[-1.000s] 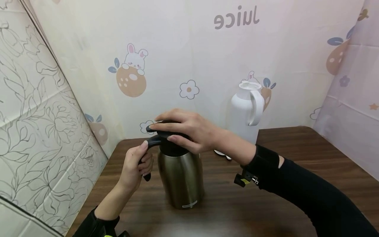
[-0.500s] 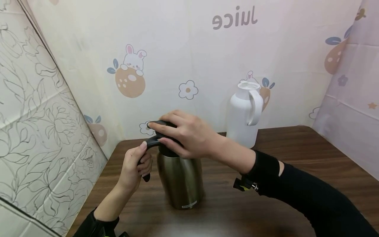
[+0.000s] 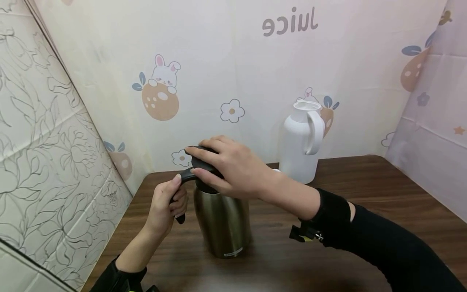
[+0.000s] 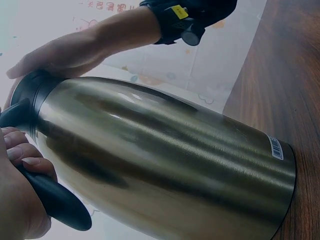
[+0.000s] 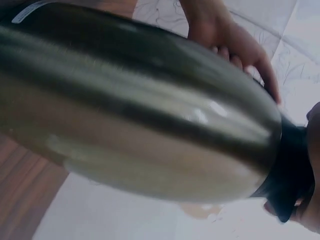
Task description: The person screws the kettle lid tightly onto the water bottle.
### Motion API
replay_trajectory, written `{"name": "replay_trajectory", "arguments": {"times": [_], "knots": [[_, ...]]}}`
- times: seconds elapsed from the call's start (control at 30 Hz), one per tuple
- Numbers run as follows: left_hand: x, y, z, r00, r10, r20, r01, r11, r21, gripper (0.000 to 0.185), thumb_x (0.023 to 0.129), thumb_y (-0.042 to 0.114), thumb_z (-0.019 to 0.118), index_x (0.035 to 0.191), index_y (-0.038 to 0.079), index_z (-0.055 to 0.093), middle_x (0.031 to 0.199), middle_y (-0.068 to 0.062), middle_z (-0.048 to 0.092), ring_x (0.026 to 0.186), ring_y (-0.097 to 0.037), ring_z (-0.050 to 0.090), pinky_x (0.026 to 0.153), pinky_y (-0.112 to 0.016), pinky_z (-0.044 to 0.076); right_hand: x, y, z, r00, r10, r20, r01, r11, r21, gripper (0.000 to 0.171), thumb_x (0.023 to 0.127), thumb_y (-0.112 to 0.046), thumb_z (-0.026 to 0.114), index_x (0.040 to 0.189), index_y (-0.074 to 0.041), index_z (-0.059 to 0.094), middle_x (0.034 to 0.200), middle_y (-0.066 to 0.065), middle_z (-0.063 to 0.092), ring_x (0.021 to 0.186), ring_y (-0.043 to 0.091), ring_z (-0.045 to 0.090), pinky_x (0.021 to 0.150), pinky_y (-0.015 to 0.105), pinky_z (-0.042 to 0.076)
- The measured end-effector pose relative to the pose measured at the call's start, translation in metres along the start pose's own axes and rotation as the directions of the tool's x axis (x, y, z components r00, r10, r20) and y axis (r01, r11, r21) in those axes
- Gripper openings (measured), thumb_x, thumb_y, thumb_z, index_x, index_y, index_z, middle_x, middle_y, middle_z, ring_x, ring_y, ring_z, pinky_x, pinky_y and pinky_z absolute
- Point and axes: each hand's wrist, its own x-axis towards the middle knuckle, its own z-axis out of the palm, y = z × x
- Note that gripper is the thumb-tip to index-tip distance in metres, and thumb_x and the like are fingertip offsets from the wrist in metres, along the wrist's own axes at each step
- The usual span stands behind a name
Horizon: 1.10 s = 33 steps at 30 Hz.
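The left hand is wrapped around the black handle of the steel flask, its grip clenched on it just as it was a second ago — it has not shifted. The flask stands upright on the brown bench, near the left wall, in the same spot. What has changed is small: the right hand, curled over the black lid, has turned a little on top, its fingertips now further round toward the handle side and its wrist lower than half a second back. This reads as a twisting of the lid while the other hand steadies the body — though whether the lid itself has moved with the fingers cannot be told.

Much is covered. The right palm hides most of the lid, so its seam with the flask's neck is out of sight in the head view. The left wrist view shows the flask's side, its barcode label and the handle's end under the fingers, but the lid's top is cut off. The right wrist view is dim and soft; the lid's edge shows only as a dark shape.

Further back, a white jug stands by the printed wall, well apart from the hands and untouched.
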Motion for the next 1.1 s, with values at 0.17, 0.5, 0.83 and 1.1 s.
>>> {"name": "replay_trajectory", "arguments": {"times": [0.17, 0.5, 0.83, 1.1], "knots": [[0.001, 0.0, -0.001, 1.0, -0.008, -0.004, 0.008, 1.0, -0.012, 0.046, 0.106, 0.022, 0.034, 0.062, 0.009, 0.028, 0.047, 0.002, 0.022, 0.037, -0.017, 0.017, 0.033, -0.025, 0.02, 0.006, 0.021, 0.003, 0.981, -0.184, -0.059, 0.191, 0.968, 0.159, 0.041, 0.099, -0.033, 0.052, 0.134, -0.014, 0.061, 0.133, 0.007, 0.059, 0.127, 0.019, 0.05, 0.109, 0.033, 0.037], [0.003, -0.002, -0.004, 1.0, -0.002, 0.013, 0.002, 1.0, -0.014, 0.046, 0.107, 0.021, 0.034, 0.062, 0.01, 0.028, 0.047, 0.001, 0.023, 0.037, -0.017, 0.018, 0.033, -0.027, 0.02, 0.006, 0.032, 0.011, 0.957, -0.276, -0.087, 0.288, 0.935, 0.206, 0.04, 0.1, -0.03, 0.047, 0.131, -0.011, 0.062, 0.136, 0.009, 0.058, 0.129, 0.018, 0.051, 0.111, 0.034, 0.036], [0.002, -0.001, -0.005, 1.0, 0.003, 0.003, -0.003, 1.0, -0.016, 0.047, 0.107, 0.022, 0.033, 0.062, 0.01, 0.027, 0.047, 0.002, 0.022, 0.037, -0.016, 0.017, 0.033, -0.025, 0.019, 0.007, 0.014, 0.013, 0.983, -0.17, -0.066, 0.171, 0.985, 0.012, 0.036, 0.098, -0.029, 0.052, 0.127, -0.011, 0.065, 0.133, 0.008, 0.061, 0.12, 0.02, 0.057, 0.105, 0.032, 0.042], [0.001, 0.001, -0.005, 1.0, 0.005, 0.008, -0.005, 1.0, -0.003, 0.047, 0.107, 0.022, 0.033, 0.061, 0.011, 0.027, 0.047, 0.001, 0.021, 0.036, -0.017, 0.016, 0.033, -0.026, 0.019, 0.007, -0.011, 0.015, 0.998, 0.008, -0.07, -0.023, 0.976, -0.216, 0.038, 0.1, -0.034, 0.047, 0.121, -0.01, 0.068, 0.129, 0.011, 0.062, 0.11, 0.025, 0.061, 0.096, 0.036, 0.049]]}}
